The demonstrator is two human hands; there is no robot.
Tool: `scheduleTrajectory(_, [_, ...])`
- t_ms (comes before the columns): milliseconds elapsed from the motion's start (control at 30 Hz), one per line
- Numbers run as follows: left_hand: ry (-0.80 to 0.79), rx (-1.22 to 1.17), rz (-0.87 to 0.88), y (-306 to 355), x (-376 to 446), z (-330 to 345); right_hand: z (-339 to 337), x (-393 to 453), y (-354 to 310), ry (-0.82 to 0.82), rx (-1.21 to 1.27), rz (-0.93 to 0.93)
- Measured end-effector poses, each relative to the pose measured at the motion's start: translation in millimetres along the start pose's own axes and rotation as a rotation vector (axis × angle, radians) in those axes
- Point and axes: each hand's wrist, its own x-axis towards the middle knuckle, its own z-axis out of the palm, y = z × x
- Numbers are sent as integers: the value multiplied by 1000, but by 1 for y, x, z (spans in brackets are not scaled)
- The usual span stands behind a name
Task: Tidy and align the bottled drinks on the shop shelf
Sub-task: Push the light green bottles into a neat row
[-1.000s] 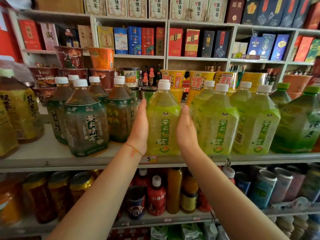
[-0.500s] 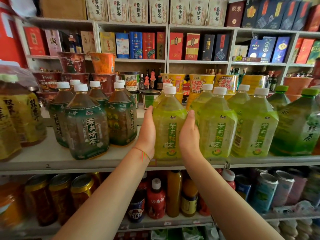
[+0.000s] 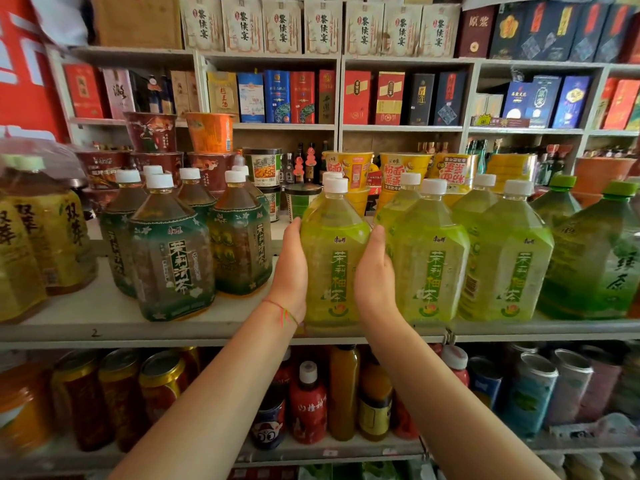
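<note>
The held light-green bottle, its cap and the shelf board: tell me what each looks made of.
Light-green bottle: looks like clear plastic, since the liquid shows through above a glossy printed wrap label. Cap: opaque white, probably plastic; any ribbing is too blurred to tell. Shelf board: matte off-white, painted metal or laminate; I cannot tell which.

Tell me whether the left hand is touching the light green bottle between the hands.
Touching. The head view shows the left hand pressed flat against the left side of the light green bottle, no gap between them.
</note>
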Motion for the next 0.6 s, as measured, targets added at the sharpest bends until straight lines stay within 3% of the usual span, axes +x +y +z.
scheduleTrajectory(67, [-12, -27, 4, 0, 0, 1, -1, -3, 2, 8, -54, -129])
scheduleTrajectory(200, [-28, -49, 27, 0, 0, 8, -4, -11, 0, -16, -287, -660])
scheduleTrajectory(300, [55, 38, 131, -3, -1, 7, -3, -8, 8, 4, -465, -985])
scheduleTrajectory(400, [271, 344, 370, -2, -5, -1, -7, -2, 20, 12, -622, -1169])
scheduleTrajectory(533, [543, 996, 1017, 12, -15, -38, 5, -6, 32, -24, -745, -1296])
scheduleTrajectory(600, [712, 1321, 1132, 21, -10, -66, 22, -14, 35, -87, -756, -1303])
